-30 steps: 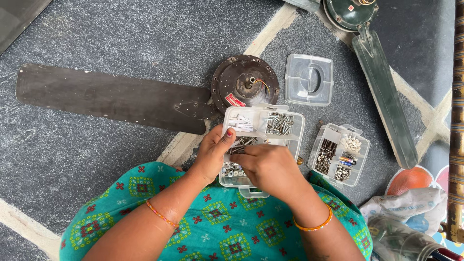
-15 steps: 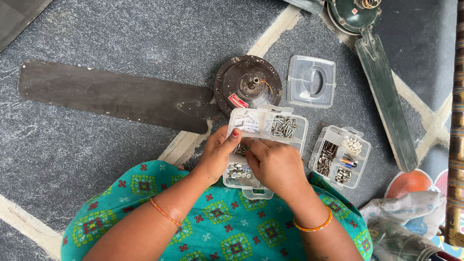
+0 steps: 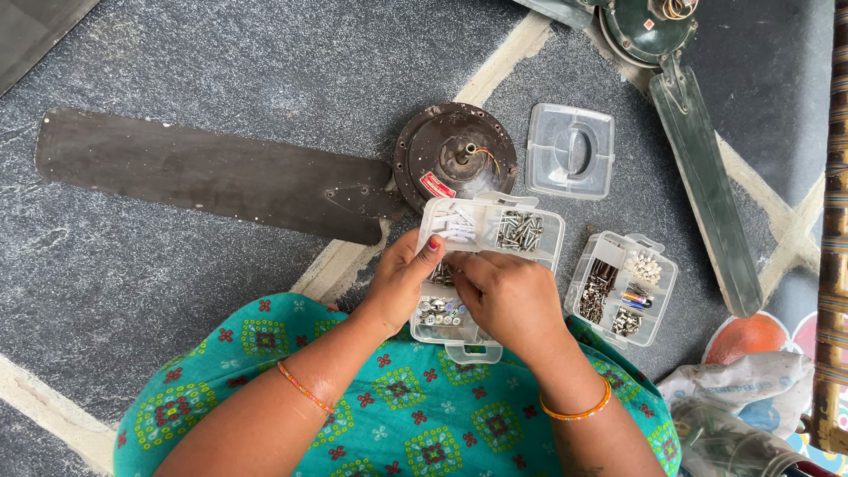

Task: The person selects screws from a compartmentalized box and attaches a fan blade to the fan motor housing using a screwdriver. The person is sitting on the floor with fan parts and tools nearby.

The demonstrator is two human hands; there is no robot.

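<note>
Screws and small fittings fill a clear plastic compartment box (image 3: 488,231) that lies on the stone floor (image 3: 177,291) just in front of the person's lap, its long axis running away from them toward the brown fan motor housing (image 3: 455,157); both hands cover its middle compartments. The left hand (image 3: 399,281) grips the box's left edge with thumb curled on top, while the right hand (image 3: 511,299) has its fingers bent down into the box, their tips hidden, so what they pinch cannot be told. Beside it sit a second screw box (image 3: 622,287), a clear lid (image 3: 570,151), a brown fan blade (image 3: 212,173) and a green fan (image 3: 698,150) cut off at the top.
</note>
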